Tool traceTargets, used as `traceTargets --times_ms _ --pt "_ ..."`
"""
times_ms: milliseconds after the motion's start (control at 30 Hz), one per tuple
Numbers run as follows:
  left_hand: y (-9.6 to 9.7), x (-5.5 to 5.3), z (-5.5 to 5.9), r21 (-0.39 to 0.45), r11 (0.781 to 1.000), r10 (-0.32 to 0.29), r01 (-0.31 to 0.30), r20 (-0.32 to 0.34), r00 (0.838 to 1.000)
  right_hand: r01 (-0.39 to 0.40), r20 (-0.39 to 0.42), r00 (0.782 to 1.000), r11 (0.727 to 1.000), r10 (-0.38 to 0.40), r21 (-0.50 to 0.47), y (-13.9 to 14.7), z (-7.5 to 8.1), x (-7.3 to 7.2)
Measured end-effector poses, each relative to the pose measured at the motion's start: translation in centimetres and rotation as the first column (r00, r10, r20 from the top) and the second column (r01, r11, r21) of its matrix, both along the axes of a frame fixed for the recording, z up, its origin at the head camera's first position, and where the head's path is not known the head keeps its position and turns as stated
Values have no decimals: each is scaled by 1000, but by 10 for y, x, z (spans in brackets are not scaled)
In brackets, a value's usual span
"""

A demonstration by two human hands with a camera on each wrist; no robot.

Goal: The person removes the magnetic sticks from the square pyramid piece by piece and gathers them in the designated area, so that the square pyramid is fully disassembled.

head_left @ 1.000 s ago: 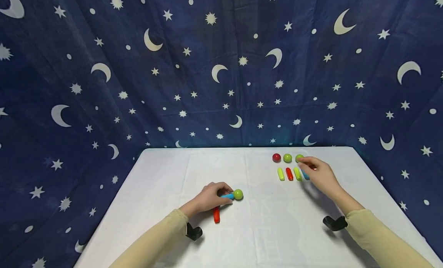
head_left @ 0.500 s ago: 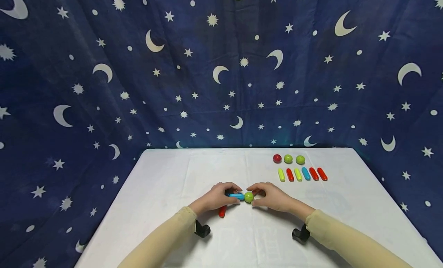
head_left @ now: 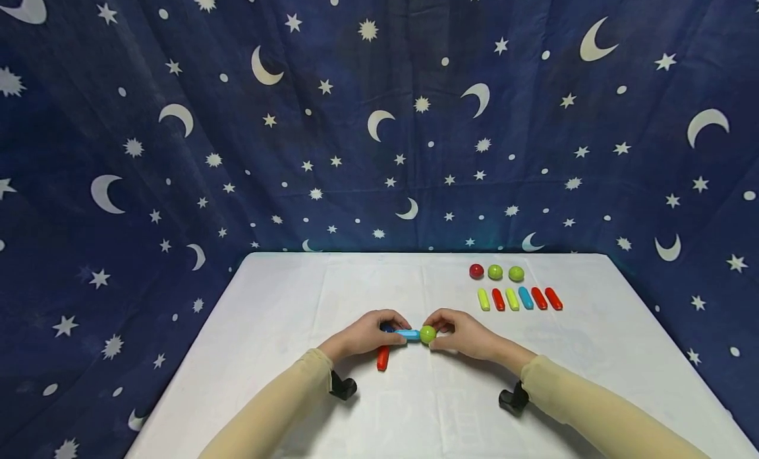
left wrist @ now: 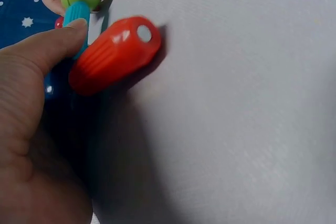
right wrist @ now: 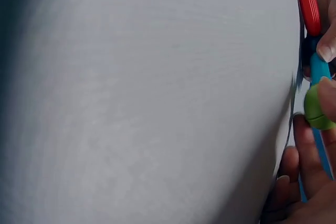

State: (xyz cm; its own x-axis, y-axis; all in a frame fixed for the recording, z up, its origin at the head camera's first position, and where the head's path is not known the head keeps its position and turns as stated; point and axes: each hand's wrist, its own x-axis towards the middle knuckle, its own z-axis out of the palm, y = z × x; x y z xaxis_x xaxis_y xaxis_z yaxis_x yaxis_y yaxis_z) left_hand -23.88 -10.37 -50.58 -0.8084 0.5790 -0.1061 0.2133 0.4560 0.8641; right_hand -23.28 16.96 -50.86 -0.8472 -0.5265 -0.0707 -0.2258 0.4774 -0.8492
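Note:
In the head view my left hand [head_left: 363, 334] pinches a light blue rod [head_left: 408, 334] between thumb and fingers. A green ball [head_left: 427, 334] sits at the rod's right end, and my right hand [head_left: 465, 334] pinches that ball. At the rod's left end a dark blue ball [left wrist: 52, 90] is partly hidden by the left hand. A red rod [left wrist: 116, 55] extends from beside this ball toward the person, a pale disc showing on its free end. The right wrist view shows the green ball [right wrist: 316, 109] only at its right edge, under the thumb.
At the back right of the white table [head_left: 284, 294] lie a red ball [head_left: 476, 271] and two green balls [head_left: 516, 273]. In front of them is a row of several yellow, red and blue rods [head_left: 526, 298]. A star-and-moon cloth [head_left: 379, 176] hangs behind.
My right hand came from the back-right row to the green ball at the middle and now pinches it. My left hand shifted right with the light blue rod, the red rod moving along.

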Motion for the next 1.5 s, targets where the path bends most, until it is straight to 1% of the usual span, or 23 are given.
traceTargets --times_ms 133,267,467,667,900,1000,1067,1133,1233,1300,1367,1500 --pt "1 0 -1 20 1000 19 -19 25 1000 33 67 997 998 -29 -52 2 1 0" --pt "2 0 -2 21 1000 22 -22 31 999 30 98 995 997 -22 -77 3 1 1" --pt "1 -1 -3 -37 999 28 -27 36 999 32 119 993 995 -20 -98 5 -3 -1" --pt "-1 -1 -1 -72 997 23 -21 28 999 53 137 990 993 -38 -102 7 -5 -4" --pt "-1 -1 2 -91 996 2 0 22 1000 109 127 987 987 -94 -115 12 -1 -4" --pt "-1 0 2 -98 995 -1 3 22 1000 120 99 989 986 -109 -115 19 7 -4" --pt "-1 0 0 -100 995 -4 5 16 1000 134 82 989 985 -125 -106 25 15 -3" --pt "-2 0 0 -100 995 -4 5 12 1000 140 47 990 985 -136 -99 34 24 -4" --pt "-2 1 0 -96 995 -8 9 6 1000 164 18 986 979 -163 -117 52 36 -7" --pt "-2 1 0 -90 996 -13 14 7 1000 194 -4 981 973 -196 -127 66 42 -12" --pt "-2 1 1 -85 996 -19 19 7 1000 233 -2 972 962 -236 -141 82 48 -16" --pt "-2 0 1 -82 996 -21 22 10 1000 319 -24 946 942 -323 -107 111 59 -25"
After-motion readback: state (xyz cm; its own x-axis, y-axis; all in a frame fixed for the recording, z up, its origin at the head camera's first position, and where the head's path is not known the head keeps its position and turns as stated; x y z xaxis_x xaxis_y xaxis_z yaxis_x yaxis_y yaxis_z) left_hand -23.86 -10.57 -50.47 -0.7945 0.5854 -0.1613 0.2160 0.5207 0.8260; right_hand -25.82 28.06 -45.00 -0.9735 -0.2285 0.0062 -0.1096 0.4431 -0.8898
